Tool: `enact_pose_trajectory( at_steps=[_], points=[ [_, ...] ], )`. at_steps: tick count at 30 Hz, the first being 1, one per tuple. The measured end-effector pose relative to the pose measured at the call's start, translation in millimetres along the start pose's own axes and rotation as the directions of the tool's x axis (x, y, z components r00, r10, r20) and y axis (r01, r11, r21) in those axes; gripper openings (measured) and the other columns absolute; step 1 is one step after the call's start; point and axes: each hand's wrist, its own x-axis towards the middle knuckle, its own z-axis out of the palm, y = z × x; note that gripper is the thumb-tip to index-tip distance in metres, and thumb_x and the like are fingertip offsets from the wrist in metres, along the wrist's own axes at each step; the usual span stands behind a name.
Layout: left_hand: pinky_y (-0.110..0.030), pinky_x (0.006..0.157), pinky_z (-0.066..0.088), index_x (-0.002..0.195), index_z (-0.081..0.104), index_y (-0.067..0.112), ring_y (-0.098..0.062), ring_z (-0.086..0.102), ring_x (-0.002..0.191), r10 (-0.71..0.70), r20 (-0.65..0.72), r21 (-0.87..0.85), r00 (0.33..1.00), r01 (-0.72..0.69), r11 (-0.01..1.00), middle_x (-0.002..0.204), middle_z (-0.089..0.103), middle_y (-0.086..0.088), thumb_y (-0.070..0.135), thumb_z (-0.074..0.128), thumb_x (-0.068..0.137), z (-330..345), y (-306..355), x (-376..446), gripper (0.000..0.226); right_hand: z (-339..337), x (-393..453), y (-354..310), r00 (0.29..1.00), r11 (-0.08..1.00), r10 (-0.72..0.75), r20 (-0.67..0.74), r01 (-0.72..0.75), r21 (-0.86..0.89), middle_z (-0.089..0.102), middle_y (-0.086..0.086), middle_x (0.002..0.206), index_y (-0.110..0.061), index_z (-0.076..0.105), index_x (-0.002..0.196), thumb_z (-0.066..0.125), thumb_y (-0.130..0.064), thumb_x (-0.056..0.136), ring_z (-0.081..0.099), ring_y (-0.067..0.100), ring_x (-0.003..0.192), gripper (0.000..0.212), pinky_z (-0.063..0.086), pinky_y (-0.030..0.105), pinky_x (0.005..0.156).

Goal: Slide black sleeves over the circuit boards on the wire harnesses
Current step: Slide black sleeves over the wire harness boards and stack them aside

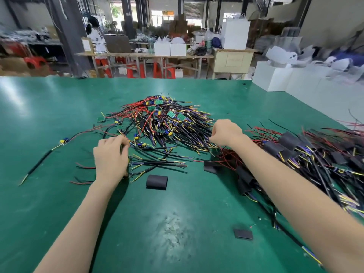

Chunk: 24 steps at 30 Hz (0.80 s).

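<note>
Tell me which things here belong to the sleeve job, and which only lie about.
Job: bare harness pile; loose black sleeves; sleeved harness pile; both hands.
Lying about: white boxes; red stools; far tables.

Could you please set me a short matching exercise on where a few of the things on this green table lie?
Things:
1. curled black sleeve
2. flat black sleeve
3. sleeved harness pile
4. lone harness

Places:
A. far left, apart from the piles
B. right side of the table
C. between the two forearms
D. nearest the camera, beside the right forearm

Pairs: 1-C, 2-D, 3-B, 4-A
</note>
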Motion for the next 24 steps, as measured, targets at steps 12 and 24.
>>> enact_pose_trajectory(
  at_steps=[12,24],
  points=[
    [-0.040,0.077,0.045,0.095,0.073,0.013,-0.032,0.049,0.098,0.023,0.288,0.025,0.957,-0.032,0.999,0.087,0.062,-0.005,0.015,0.067,0.088,1,-10,3,0.010,-22,9,32,0.955,0.985,-0.018,0.295,0.068,-0.160,0.071,0.005,0.097,-0.012,0.075,0.096,0.079,-0.043,0.071,0.065,0.024,0.096,0.040,0.053,0.032,0.085],
    [-0.020,0.061,0.037,0.096,0.055,0.013,-0.016,0.054,0.066,-0.239,-0.123,-0.542,0.963,0.137,0.829,0.077,0.065,0.001,0.013,0.051,0.098,-14,-2,5,0.005,-17,14,38,0.930,0.988,-0.135,0.343,0.102,0.113,0.064,-0.009,0.078,-0.019,0.070,0.080,0.079,-0.030,0.073,0.058,0.016,0.085,0.016,0.044,0.026,0.082]
  ],
)
